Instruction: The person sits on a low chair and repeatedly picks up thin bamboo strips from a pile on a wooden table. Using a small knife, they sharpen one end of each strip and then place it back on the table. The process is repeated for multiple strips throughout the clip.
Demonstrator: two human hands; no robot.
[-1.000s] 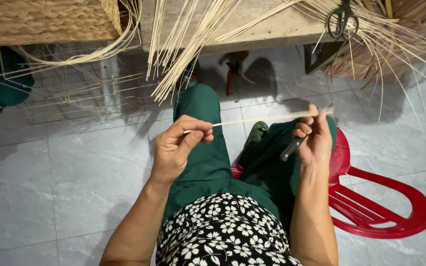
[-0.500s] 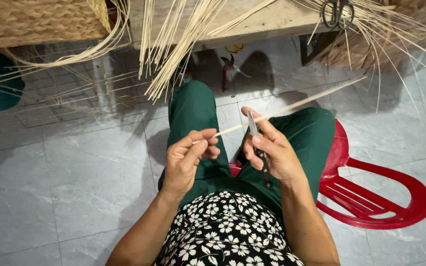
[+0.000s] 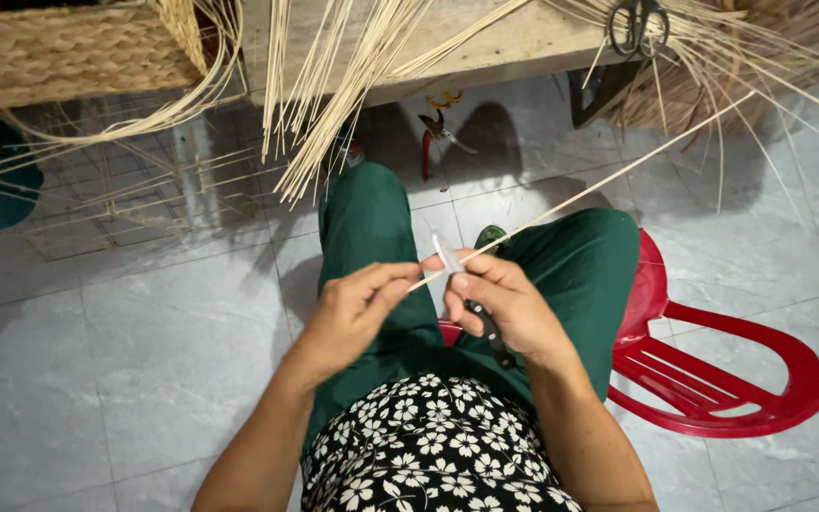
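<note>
Step in hand: trimming a reed strip with a small knife. Left hand fingers pinch the strip's near end; right hand fingers clamp the knife, blade against the strip. Both hands are raised over the lap, above the green trousers. The strip slants away up-right toward the workbench.

A weaving workshop: cane strips, woven basket, shears
</note>
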